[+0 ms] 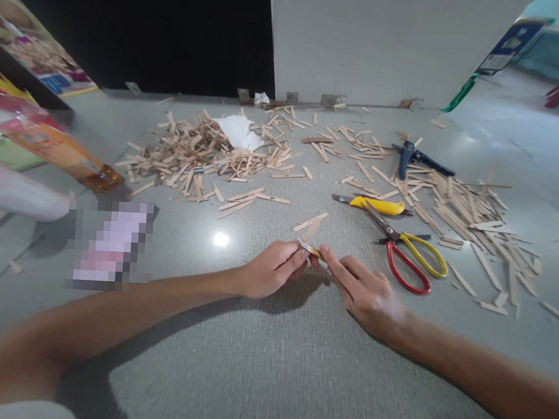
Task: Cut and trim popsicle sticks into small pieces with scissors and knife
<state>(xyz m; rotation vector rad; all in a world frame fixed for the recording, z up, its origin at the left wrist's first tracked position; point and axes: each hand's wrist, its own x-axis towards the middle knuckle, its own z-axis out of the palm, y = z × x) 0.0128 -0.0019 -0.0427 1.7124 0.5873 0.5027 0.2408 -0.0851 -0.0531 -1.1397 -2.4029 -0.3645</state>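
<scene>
Between my two hands is a small flat wooden stick [313, 251], pale at one end and brownish at the other. My left hand [276, 269] pinches its left end between thumb and fingers. At the right end, the fingertips of my right hand [362, 292] are closed on it, with the index finger stretched along the piece. Just beyond the fingers, two loose wood sticks [310, 222] lie crossed on the grey surface. Scissors [402, 244] with one red and one yellow handle rest near my right hand, beside a yellow utility knife [377, 205].
A large heap of cut sticks [189, 151] with a white tissue [240, 132] lies at the back left. More sticks [476, 213] spread on the right, near dark blue cutters [416, 159]. An orange bottle [71, 152] and a blurred-out flat object [116, 241] are left. Panels stand behind.
</scene>
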